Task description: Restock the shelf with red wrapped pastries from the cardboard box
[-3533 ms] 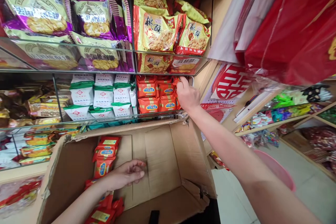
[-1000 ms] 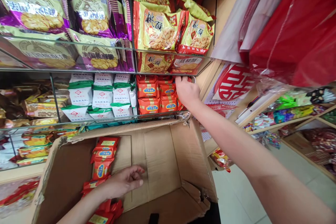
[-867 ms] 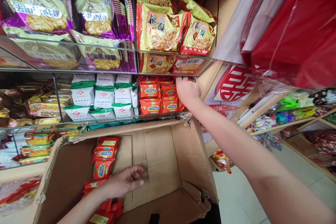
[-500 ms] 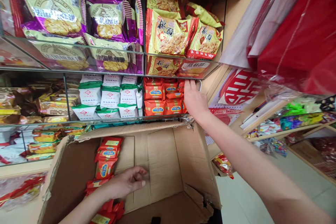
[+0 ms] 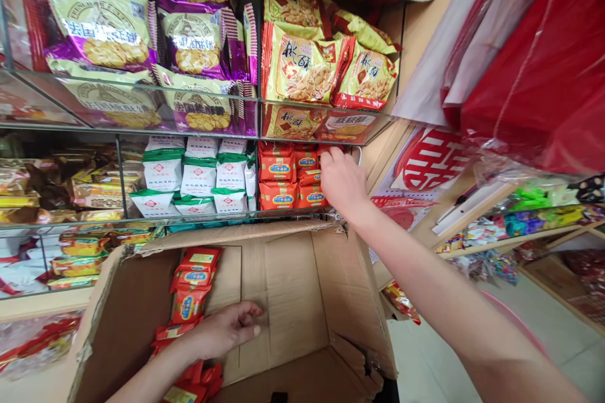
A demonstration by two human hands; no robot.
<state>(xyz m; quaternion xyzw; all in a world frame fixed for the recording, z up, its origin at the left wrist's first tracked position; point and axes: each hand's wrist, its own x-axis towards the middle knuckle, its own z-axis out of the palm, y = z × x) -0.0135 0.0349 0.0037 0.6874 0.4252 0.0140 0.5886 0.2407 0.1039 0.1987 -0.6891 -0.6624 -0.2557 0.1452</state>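
Note:
My right hand [image 5: 341,181] reaches into the glass shelf, its fingers curled against the stacked orange-red snack packets [image 5: 289,177] at the right end of the row. My left hand [image 5: 225,329] lies inside the open cardboard box [image 5: 293,289], fingers loosely curled on the box wall beside a pile of the same red packets [image 5: 190,282]. It holds nothing that I can see. More red packets [image 5: 189,384] lie under my left forearm.
White-and-green packets [image 5: 196,175] fill the shelf left of the orange ones. Purple and yellow biscuit bags [image 5: 198,44] sit on the glass shelf [image 5: 326,138] above. Red wrapped goods [image 5: 534,63] hang at upper right. Wooden shelves [image 5: 496,239] and tiled floor [image 5: 425,365] lie to the right.
My right hand has shifted slightly lower and left along the orange packets, its fingers curling in more. My left hand stays put in the box. The view has drifted a little.

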